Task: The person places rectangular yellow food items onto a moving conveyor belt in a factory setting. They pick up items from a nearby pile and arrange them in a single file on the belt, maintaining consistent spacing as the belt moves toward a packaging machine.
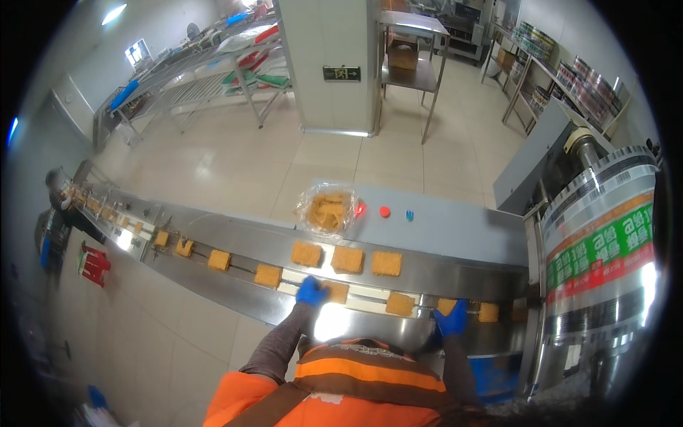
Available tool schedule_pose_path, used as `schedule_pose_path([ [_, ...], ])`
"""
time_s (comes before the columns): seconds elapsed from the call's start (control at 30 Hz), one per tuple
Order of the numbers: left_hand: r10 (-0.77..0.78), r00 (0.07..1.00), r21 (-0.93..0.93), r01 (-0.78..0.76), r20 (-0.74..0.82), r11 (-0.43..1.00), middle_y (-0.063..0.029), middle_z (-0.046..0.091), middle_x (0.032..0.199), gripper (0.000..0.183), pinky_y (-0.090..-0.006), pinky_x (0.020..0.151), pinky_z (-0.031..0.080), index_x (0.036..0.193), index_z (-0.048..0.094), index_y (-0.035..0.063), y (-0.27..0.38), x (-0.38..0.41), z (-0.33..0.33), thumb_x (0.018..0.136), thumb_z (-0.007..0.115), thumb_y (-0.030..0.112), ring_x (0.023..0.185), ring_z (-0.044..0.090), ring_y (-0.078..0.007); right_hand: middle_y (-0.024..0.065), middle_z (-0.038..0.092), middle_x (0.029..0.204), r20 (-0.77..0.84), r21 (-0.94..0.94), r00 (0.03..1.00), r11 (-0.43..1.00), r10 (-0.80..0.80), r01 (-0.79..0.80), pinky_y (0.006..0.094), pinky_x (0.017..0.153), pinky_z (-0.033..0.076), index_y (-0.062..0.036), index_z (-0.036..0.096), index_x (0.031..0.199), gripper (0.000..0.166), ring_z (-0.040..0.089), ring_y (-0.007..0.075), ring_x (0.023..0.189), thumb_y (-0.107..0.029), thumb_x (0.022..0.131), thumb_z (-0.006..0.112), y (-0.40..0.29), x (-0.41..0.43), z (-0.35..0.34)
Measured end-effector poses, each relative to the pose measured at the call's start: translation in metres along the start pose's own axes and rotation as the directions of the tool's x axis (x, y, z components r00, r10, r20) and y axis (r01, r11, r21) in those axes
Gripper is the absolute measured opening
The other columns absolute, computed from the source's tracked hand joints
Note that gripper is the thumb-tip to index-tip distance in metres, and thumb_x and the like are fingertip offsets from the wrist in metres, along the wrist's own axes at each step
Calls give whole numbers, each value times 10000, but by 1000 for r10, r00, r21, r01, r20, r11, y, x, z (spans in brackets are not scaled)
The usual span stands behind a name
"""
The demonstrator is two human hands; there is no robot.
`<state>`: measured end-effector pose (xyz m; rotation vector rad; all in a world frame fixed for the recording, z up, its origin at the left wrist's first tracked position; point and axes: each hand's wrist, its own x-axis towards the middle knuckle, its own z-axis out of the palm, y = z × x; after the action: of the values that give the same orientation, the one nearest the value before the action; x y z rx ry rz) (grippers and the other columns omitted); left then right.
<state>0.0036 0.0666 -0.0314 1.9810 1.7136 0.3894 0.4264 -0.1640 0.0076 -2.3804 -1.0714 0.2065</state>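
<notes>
My left hand [311,291], in a blue glove, is at the left edge of a slightly blurred fried instant noodle cake [337,292] on the conveyor; its grip cannot be made out. Farther right, my right hand [452,318], also blue-gloved, has thumb and fingers around another noodle cake [445,305] and partly hides it. Between the hands lies a noodle cake [400,303], and one more [488,312] sits beyond my right hand. Three cakes, including a middle one [347,259], rest in a row on the steel ledge behind the conveyor channel [365,295].
A clear plastic bag [326,209] of noodle pieces stands on the grey machine top, beside a red button [384,212]. A large printed film roll [600,240] is mounted at right. Several cakes line the belt leftward, where another person [61,197] stands. A red stool [95,264] is on the floor.
</notes>
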Motion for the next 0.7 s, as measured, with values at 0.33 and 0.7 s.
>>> schedule_pose_path([
  [0.33, -280, 951, 309, 229, 132, 923, -284, 399, 1456, 885, -497, 1035, 479, 1343, 527, -40, -1, 8, -46, 694, 822, 485, 1244, 507, -446, 278, 540, 1371, 88, -52, 996, 999, 2, 2, 489, 1032, 450, 6, 399, 1471, 985, 551, 460, 1214, -396, 701, 865, -50, -17, 24],
  [0.7, -187, 972, -10, 190, 144, 982, -301, 532, 1308, 603, -499, 984, 485, 1059, 620, -34, 49, -3, -69, 703, 824, 409, 1226, 535, -435, 266, 557, 1320, -117, -171, 990, 983, -83, 62, 487, 975, 481, 19, 477, 1361, 906, 578, 437, 1159, -414, 673, 878, 16, -7, -3],
])
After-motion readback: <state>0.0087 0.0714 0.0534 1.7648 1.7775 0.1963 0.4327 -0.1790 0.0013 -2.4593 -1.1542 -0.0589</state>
